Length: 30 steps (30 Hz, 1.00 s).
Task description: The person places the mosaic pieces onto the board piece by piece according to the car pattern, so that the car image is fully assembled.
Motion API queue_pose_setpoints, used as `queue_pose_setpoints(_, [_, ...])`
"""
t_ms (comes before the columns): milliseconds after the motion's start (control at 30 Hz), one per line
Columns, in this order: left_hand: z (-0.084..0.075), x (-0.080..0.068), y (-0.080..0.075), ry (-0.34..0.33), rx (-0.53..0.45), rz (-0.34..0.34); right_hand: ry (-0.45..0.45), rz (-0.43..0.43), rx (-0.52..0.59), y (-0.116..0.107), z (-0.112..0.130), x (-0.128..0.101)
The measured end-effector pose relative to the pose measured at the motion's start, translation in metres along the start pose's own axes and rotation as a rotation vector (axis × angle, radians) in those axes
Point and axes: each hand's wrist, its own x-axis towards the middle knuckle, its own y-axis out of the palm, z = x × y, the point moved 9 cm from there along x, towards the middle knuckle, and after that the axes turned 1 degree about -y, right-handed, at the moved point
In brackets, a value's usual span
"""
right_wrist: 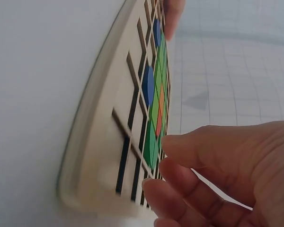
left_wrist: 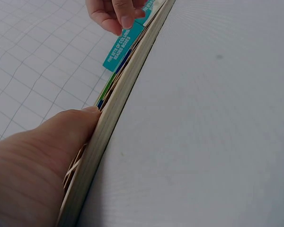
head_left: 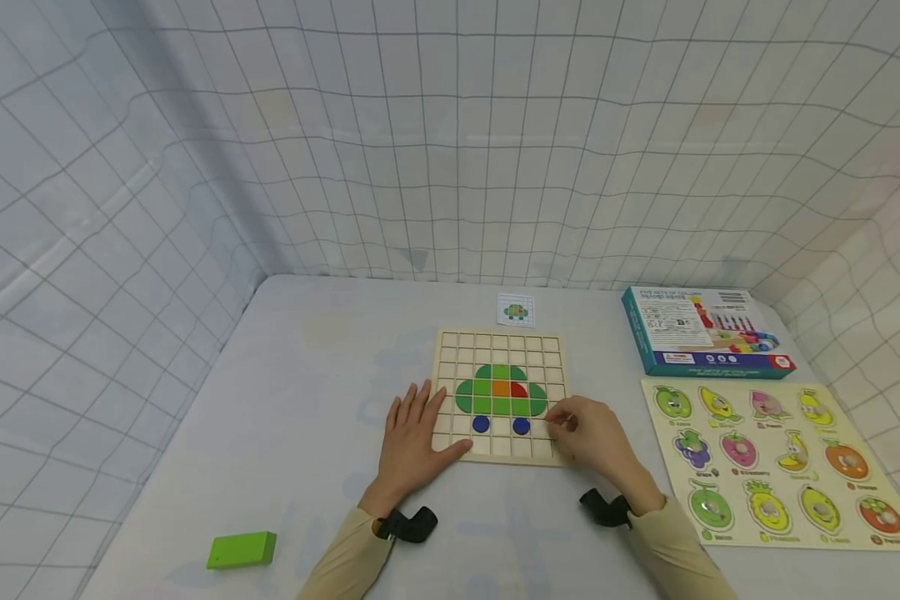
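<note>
A square wooden grid board [head_left: 498, 458] lies on the white table, bearing flat pieces in a car-like shape: several green pieces [head_left: 482, 406], an orange square [head_left: 501, 388], a red rounded piece [head_left: 519, 390] and two blue discs [head_left: 481, 424]. My left hand [head_left: 412, 442] rests spread at the board's left side, its thumb on the near edge. Over the right edge hovers my right hand [head_left: 588, 433], fingers loosely bent, thumb near the rightmost green pieces [right_wrist: 152, 146]. Nothing shows between its fingertips. Behind the board lies a small pattern card [head_left: 516, 310] with a matching picture.
To the right stands a blue-and-white box [head_left: 708, 332], with a fruit picture puzzle board [head_left: 780, 467] in front of it. A green block [head_left: 242, 550] lies at the near left. White grid-patterned sheets [head_left: 420, 150] rise behind the table and at both sides.
</note>
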Motion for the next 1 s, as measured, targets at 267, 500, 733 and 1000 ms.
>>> queue_pose_setpoints(267, [0.002,-0.001,0.0,-0.008,0.004,0.001,0.012,-0.025,-0.029,-0.013,-0.016,-0.012])
queue_pose_setpoints(500, [0.005,-0.001,-0.001,-0.004,-0.001,-0.003,0.034,-0.015,-0.04,-0.011,-0.029,-0.02])
queue_pose_setpoints(733, [0.008,-0.001,-0.001,0.003,0.005,0.004,-0.004,-0.016,-0.019,-0.011,-0.035,-0.025])
queue_pose_setpoints(1000, [0.01,-0.003,-0.003,-0.012,-0.04,0.011,-0.092,-0.027,-0.008,-0.015,-0.033,-0.025])
